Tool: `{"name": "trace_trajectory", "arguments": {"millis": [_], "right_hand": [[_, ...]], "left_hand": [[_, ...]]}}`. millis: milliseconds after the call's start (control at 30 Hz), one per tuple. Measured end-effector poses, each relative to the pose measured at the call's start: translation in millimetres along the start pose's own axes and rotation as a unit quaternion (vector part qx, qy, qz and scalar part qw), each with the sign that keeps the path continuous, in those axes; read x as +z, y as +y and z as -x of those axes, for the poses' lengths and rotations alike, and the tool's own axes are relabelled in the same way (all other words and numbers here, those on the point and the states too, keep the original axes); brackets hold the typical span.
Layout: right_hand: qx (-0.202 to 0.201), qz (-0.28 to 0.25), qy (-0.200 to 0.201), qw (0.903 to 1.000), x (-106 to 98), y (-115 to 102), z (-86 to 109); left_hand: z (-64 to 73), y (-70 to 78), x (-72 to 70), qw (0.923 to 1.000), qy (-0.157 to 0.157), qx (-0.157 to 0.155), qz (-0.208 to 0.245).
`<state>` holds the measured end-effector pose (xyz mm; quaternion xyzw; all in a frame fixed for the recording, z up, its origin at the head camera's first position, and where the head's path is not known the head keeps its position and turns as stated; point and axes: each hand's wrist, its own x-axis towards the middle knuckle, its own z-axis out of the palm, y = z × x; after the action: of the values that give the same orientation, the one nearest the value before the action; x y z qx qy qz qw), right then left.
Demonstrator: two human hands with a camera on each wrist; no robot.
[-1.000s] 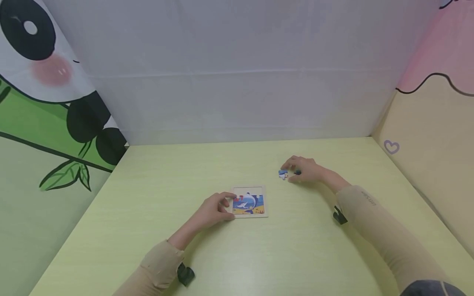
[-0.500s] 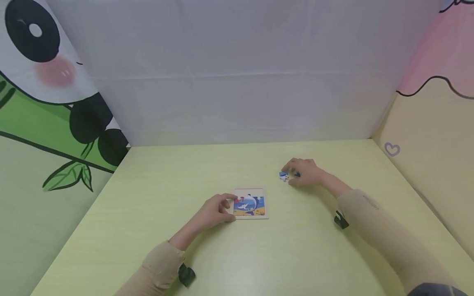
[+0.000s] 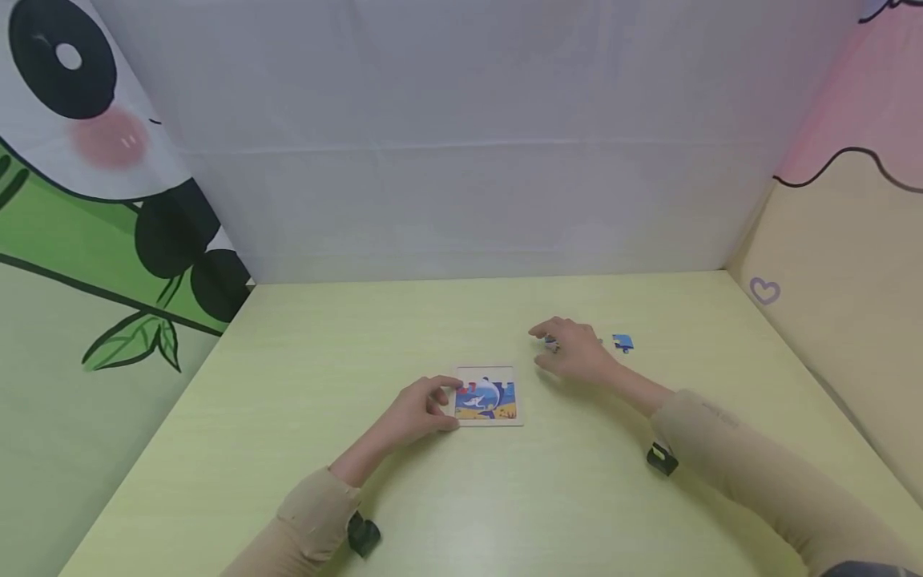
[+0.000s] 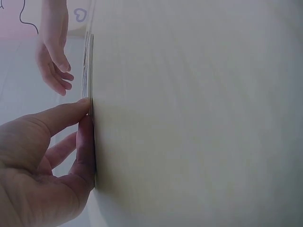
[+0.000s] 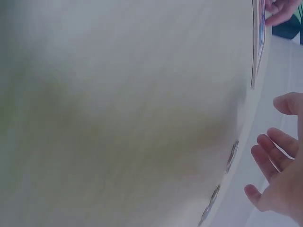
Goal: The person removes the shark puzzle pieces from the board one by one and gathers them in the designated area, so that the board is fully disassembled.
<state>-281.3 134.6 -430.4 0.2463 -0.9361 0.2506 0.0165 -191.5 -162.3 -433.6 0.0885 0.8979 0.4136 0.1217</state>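
Puzzle tray (image 3: 485,373) lies flat on the bench (image 3: 490,497), roughly centre in head view. Left hand (image 3: 414,413) at its left side: index on the rim, thumb by the near corner, tray edge held between them. Right hand (image 3: 577,353) farther back and to the right, thumb and fingers well apart, over a loose piece (image 3: 552,343). Second piece (image 3: 622,343), blue, lies just right of that hand.

Head view only: tray contents. Shallow frame, dolphin picture (image 3: 486,399) filling the near part, with blue water, red bits, sandy strip below; far strip is bare pale backing. Both wrist views catch the tray nearly edge-on, picture mostly unreadable.

Wrist views add height: right hand is raised off the bench, fingers loosely bent. Right wrist view shows a gap between it and two thin pieces lying edge-on; which is which, can't tell. Left wrist view shows the left hand's other fingers tucked in beside the tray edge.

Hard to see: first piece mostly covered by right hand in head view; small sliver behind that hand, can't identify. In right wrist view, left hand cut off at top corner, right hand cut at right edge. Beige sleeves (image 3: 750,465) run out of frame; dark wrist clips (image 3: 364,535) partly hidden under cuffs.
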Motion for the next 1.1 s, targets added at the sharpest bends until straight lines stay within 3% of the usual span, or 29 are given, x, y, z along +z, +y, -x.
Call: {"name": "trace_trajectory", "arguments": {"millis": [233,500,800,1100], "right_hand": [[-0.037,-0.035,-0.016,0.9986,9,-21,10.2],[-0.061,-0.011,-0.061,0.9962,20,-37,15.0],[-0.043,0.040,-0.116,0.9916,26,-50,13.2],[-0.037,0.015,-0.142,0.9891,19,-59,5.6]], "left_hand": [[0.5,0.3,-1.1,1.0000,0.001,0.000,0.001],[-0.3,-0.5,-1.6,1.0000,-0.002,0.002,-0.001],[0.9,0.3,-1.4,0.9999,-0.006,0.008,0.000],[-1.2,-2.8,-1.6,1.0000,-0.004,0.004,-0.005]]}}
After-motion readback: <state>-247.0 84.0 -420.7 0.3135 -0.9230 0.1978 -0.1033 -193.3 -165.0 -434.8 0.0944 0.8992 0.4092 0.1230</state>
